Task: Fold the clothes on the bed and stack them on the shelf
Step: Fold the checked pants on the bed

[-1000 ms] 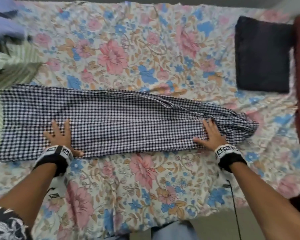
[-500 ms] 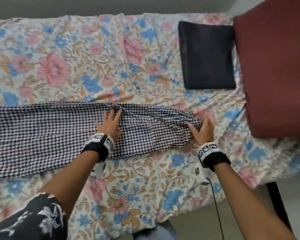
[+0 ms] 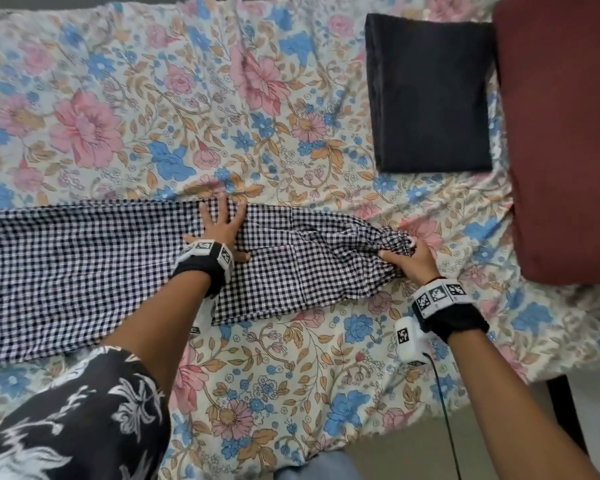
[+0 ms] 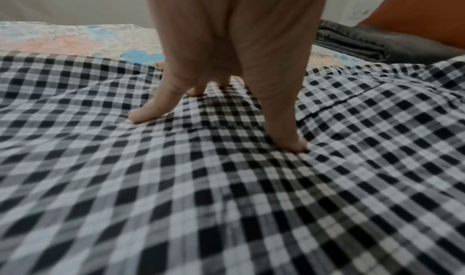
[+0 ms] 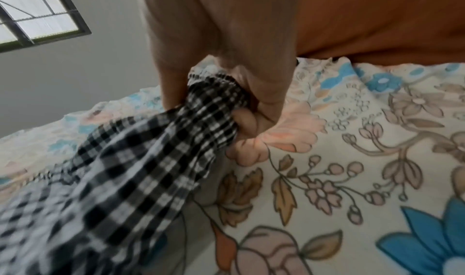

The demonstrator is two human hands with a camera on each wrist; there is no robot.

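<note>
A long black-and-white checked garment (image 3: 84, 265) lies folded lengthwise across the floral bed sheet (image 3: 274, 375). My left hand (image 3: 220, 226) presses flat on its middle with fingers spread; the left wrist view shows the fingertips (image 4: 286, 140) pushing into the checked garment (image 4: 226, 199). My right hand (image 3: 407, 252) grips the bunched right end of the garment, and in the right wrist view the fingers (image 5: 251, 104) curl round the gathered checked garment (image 5: 151, 160), lifted slightly off the sheet.
A folded dark navy garment (image 3: 430, 95) lies on the bed at the back right. A maroon pillow (image 3: 565, 133) sits beside it at the right edge. The bed's near edge runs along the bottom right, with a dark bed leg (image 3: 565, 410) below.
My left hand slid from the garment's left part to its middle. My right hand went from lying flat on the right end to bunching and gripping it. The view shifted right.
</note>
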